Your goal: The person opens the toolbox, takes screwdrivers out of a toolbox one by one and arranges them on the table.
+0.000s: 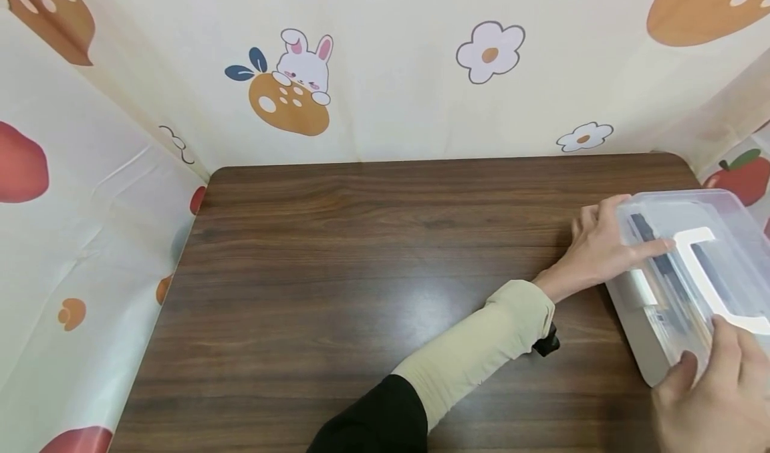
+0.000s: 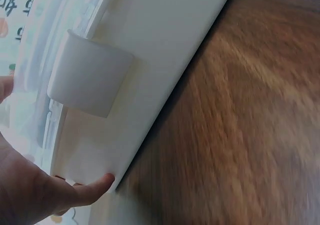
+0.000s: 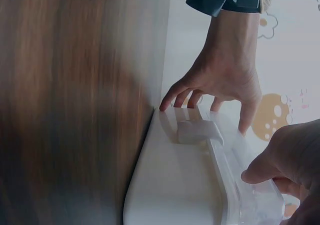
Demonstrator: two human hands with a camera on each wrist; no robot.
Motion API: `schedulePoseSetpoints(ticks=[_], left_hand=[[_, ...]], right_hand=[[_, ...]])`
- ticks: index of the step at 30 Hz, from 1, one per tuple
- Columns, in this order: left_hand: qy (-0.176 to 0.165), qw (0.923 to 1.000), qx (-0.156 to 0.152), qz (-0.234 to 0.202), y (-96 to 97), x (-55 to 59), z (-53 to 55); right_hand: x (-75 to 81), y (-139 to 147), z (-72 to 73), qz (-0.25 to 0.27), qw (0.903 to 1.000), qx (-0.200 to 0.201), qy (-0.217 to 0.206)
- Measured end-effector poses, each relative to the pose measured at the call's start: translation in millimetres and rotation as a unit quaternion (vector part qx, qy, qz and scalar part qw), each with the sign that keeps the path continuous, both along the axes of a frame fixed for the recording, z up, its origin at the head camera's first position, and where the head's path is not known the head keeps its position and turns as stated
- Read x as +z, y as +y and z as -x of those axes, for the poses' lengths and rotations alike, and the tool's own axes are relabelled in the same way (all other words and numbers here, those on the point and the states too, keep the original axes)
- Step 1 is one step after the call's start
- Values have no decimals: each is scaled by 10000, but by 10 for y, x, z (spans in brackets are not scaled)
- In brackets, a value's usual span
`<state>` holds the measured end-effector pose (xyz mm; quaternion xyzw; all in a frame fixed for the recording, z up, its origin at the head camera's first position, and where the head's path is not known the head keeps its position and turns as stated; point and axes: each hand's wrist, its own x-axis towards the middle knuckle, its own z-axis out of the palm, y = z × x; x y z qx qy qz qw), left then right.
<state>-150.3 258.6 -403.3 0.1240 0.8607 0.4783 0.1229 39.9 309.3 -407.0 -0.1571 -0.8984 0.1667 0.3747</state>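
Observation:
A storage box (image 1: 637, 333) with a white body, clear lid and white lid handle (image 1: 698, 266) stands at the table's right side. My left hand (image 1: 607, 246) grips its far end, the thumb over the lid and the fingers down the far side. In the left wrist view, one fingertip touches the white wall near a side latch (image 2: 90, 75). My right hand (image 1: 716, 386) holds the lid's near part, thumb and fingers bent over it by the handle; its far fingers are partly hidden. Dark items show dimly through the lid.
The brown wood-grain table (image 1: 361, 272) stretches left of the box. A patterned curtain (image 1: 391, 105) with fruit, flowers and a rabbit hangs along its back and sides. A black band (image 3: 225, 0) circles my left wrist.

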Motion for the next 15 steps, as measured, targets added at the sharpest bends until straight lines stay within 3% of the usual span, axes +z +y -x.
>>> schedulePoseSetpoints(ticks=[7,15], left_hand=[[-172,9995,76,-250,-208,12,52],[-278,9981,52,-552,-404,-1,78]], right_hand=[[55,-250,129,-70,9965,178,813],[44,-379,147,-248,9965,184,776]])
